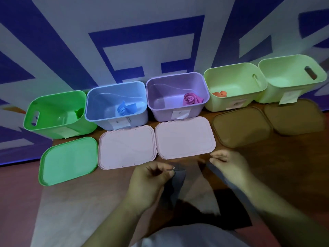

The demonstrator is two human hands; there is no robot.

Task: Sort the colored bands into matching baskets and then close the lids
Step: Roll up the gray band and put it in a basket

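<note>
The left hand (149,180) hovers over the near tabletop (284,166), thumb and forefinger pinched on one end of a dark grey band (176,182). The right hand (229,164) is just beside it, knuckles up, and pinches the other end. The band hangs blurred below both. Beyond lie loose lids, then open baskets in a row: the green basket (58,94), blue basket (115,84) and purple basket (176,74) each hold a rolled band.
</note>
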